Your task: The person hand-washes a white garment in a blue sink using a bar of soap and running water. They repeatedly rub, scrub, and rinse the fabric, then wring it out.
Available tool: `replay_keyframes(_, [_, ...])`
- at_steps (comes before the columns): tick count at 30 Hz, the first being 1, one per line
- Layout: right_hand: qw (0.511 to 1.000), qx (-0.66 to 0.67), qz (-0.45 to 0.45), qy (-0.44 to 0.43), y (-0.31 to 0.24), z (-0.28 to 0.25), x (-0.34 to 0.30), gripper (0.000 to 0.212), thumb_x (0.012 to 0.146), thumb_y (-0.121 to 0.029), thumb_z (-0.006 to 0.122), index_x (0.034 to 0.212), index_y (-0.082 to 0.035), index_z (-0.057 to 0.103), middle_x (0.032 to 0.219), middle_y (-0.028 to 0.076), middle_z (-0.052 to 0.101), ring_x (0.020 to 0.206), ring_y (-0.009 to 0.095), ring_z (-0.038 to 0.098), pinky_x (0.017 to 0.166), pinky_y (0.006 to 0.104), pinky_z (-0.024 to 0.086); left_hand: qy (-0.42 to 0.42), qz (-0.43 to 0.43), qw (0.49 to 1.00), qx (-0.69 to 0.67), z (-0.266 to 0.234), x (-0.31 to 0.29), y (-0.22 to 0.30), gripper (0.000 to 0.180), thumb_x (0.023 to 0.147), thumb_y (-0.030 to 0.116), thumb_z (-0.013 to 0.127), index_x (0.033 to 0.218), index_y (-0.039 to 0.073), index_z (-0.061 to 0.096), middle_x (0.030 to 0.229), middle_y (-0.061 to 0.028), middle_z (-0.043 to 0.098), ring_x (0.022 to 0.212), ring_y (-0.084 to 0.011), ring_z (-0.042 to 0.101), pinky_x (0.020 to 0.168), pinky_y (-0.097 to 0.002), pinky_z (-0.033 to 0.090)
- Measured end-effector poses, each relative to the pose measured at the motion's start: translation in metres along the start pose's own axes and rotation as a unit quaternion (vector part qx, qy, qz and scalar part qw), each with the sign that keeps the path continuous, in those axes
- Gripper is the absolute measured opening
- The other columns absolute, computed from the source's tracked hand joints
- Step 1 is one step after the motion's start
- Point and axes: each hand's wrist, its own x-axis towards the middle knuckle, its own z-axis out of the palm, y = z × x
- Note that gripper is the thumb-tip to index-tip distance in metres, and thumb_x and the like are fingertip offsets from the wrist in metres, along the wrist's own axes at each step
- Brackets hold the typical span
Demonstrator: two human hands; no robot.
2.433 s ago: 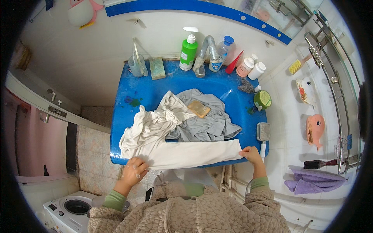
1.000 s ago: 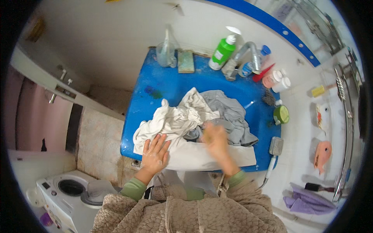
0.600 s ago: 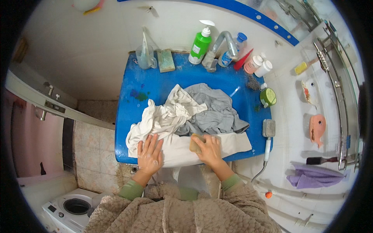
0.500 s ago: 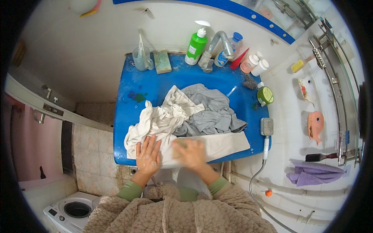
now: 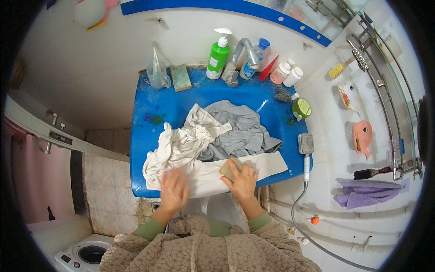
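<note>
A cream-white garment [image 5: 268, 167] lies along the front edge of the blue washbasin [image 5: 140, 131], one flat part stretched toward me and the rest bunched at the left. Behind it rests a crumpled grey garment [image 5: 242, 129]. My right hand [image 5: 244, 182] grips a tan bar of soap [image 5: 230, 168] against the flat white fabric. Over the left part of this garment, my left hand [image 5: 175, 186] is slightly blurred, with its fingers stretched out and nothing in them.
Along the basin's back stand a cup [image 5: 158, 77], a soap box [image 5: 181, 78], a green pump bottle [image 5: 218, 56], a faucet [image 5: 244, 45] and several small bottles. A round green container [image 5: 301, 109] and a shower head [image 5: 306, 144] with hose are at the right.
My right hand has moved to the right along the white fabric with the soap. My left hand has shifted slightly toward me. The whole view has shifted a little.
</note>
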Motion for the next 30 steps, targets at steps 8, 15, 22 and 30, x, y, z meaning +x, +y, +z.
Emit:
replay_keyframes(8, [0.995,0.009,-0.08,-0.065,0.01,-0.015,0.004,0.068,0.07,-0.046,0.066,0.129,-0.018,0.046,0.117,0.018,0.044,0.105,0.034,0.042,0.092,0.0493,0.029,-0.315,-0.477,0.576,-0.584,0.046,-0.028,0.032,0.021,0.089,0.025,0.055,0.099,0.006,0.059,0.082,-0.0034,0.062,0.073,-0.0111,0.057,0.057,-0.0231,0.045])
replay_keyframes(15, [0.986,0.037,-0.121,-0.105,0.009,-0.011,0.007,0.066,0.069,-0.029,0.067,0.128,-0.014,0.044,0.119,0.02,0.043,0.103,0.036,0.043,0.09,0.0477,0.033,-0.006,-0.549,0.359,-0.754,0.052,-0.024,0.078,0.018,0.092,0.022,0.051,0.098,0.007,0.059,0.109,-0.0023,0.058,0.105,-0.0158,0.052,0.083,-0.0284,0.044])
replay_keyframes(22, [0.962,0.096,-0.179,-0.183,0.022,-0.019,0.029,0.066,0.068,-0.022,0.064,0.13,-0.012,0.043,0.108,0.017,0.05,0.098,0.034,0.048,0.083,0.0462,0.039,0.174,-0.418,0.165,-0.876,0.074,-0.014,0.1,0.014,0.079,0.012,0.047,0.085,0.003,0.057,0.119,-0.0138,0.054,0.117,-0.0254,0.046,0.103,-0.0429,0.033])
replay_keyframes(30, [0.796,0.48,0.029,-0.367,0.061,-0.021,0.068,0.062,0.075,-0.016,0.057,0.134,-0.008,0.039,0.12,0.017,0.052,0.109,0.028,0.05,0.09,0.0302,0.038,0.093,-0.427,0.677,-0.592,0.136,-0.03,0.118,0.019,0.092,0.019,0.045,0.098,0.004,0.054,0.104,-0.0085,0.061,0.103,-0.0202,0.056,0.093,-0.0383,0.045])
